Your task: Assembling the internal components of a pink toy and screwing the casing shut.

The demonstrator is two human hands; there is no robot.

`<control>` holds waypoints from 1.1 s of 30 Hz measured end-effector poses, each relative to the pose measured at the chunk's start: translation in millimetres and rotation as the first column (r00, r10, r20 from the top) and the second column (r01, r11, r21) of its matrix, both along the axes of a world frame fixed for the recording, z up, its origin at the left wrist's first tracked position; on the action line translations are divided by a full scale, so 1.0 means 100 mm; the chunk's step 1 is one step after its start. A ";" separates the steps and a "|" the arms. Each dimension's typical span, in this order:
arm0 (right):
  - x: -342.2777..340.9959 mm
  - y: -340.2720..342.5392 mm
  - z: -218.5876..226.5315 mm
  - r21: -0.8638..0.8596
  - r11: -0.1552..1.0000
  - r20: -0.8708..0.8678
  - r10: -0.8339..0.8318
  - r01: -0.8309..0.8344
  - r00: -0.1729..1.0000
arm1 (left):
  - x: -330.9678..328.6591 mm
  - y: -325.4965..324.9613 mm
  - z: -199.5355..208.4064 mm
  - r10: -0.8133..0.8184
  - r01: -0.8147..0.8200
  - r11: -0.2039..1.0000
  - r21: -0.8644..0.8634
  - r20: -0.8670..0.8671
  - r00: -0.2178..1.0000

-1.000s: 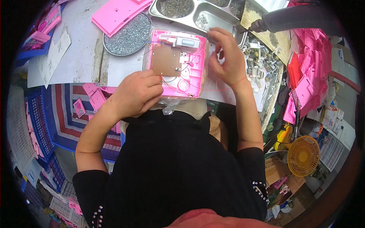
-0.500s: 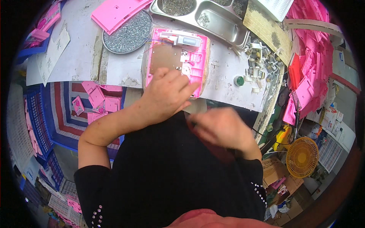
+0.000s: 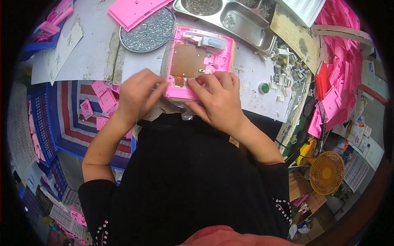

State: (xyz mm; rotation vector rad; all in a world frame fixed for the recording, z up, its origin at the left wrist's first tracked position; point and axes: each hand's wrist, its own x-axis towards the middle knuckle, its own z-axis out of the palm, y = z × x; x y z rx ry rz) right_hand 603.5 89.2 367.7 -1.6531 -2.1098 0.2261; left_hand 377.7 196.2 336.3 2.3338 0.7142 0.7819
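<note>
A pink plastic case (image 3: pixel 186 94) lies open-side up on the bench in front of me. Inside it sit a brown circuit board (image 3: pixel 188 60), a white-and-grey module (image 3: pixel 211 42) with thin coloured wires, and a small copper-coloured piece (image 3: pixel 179 81) at the near edge. My right hand (image 3: pixel 219 96) bends over the near right part, fingertips on the inside and thumb low by the near edge, hiding that corner. Left of the case, my left hand (image 3: pixel 141 92) is closed, its fingertips close to the case's side. A thin green wire (image 3: pixel 138 116) trails from it along the wrist.
Behind the case are a round dish of screws (image 3: pixel 147 33), a pink panel (image 3: pixel 137 11) and a metal compartment tray (image 3: pixel 256 35). Small metal parts (image 3: pixel 285 74) and a green-topped pot (image 3: pixel 264 87) lie right. Pink pieces pile up (image 3: pixel 334 82) beyond; a striped-lined crate (image 3: pixel 74 119) stands left.
My left hand has moved off the case to its left side, with a green wire now showing. My right hand has risen from my lap onto the near edge of the case.
</note>
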 end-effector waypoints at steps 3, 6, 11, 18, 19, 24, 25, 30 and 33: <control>-0.08 0.06 -0.02 0.020 0.998 -0.083 0.056 -0.054 0.995 | -0.19 0.01 -0.01 0.133 -0.145 0.978 -0.149 -0.089 0.987; -0.21 0.07 -0.15 0.058 0.993 -0.120 0.109 -0.103 0.987 | -0.32 -0.29 -0.18 -0.039 0.034 0.999 -0.028 -0.183 0.982; -0.35 0.12 -0.17 0.011 0.992 -0.103 0.123 -0.122 0.987 | -0.32 -0.65 -0.43 -0.226 0.204 0.972 -0.114 -0.238 0.945; -0.41 0.15 -0.28 0.015 0.998 -0.051 0.065 -0.065 0.997 | -0.41 0.01 0.06 -0.499 0.354 0.843 -0.405 -0.344 0.795; -0.41 0.17 -0.27 0.026 0.998 -0.043 0.060 -0.059 0.997 | -0.37 0.10 0.14 -0.428 0.318 0.870 -0.378 -0.256 0.867; -0.23 0.27 -0.10 -0.060 0.981 -0.126 0.175 -0.184 0.976 | -0.08 0.12 -0.10 -0.292 0.286 0.953 -0.103 -0.045 0.955; -0.09 0.33 0.01 -0.080 0.968 -0.191 0.221 -0.239 0.956 | -0.09 0.13 -0.12 -0.317 0.313 0.947 -0.071 -0.053 0.947; 0.77 1.29 0.51 0.026 0.999 -0.181 0.026 -0.022 0.983 | -0.06 0.23 -0.07 -0.402 0.402 0.915 -0.024 -0.098 0.910; 1.36 2.51 0.64 0.083 0.970 -0.018 -0.229 0.230 0.973 | -0.06 0.26 -0.05 -0.405 0.401 0.914 -0.057 -0.082 0.911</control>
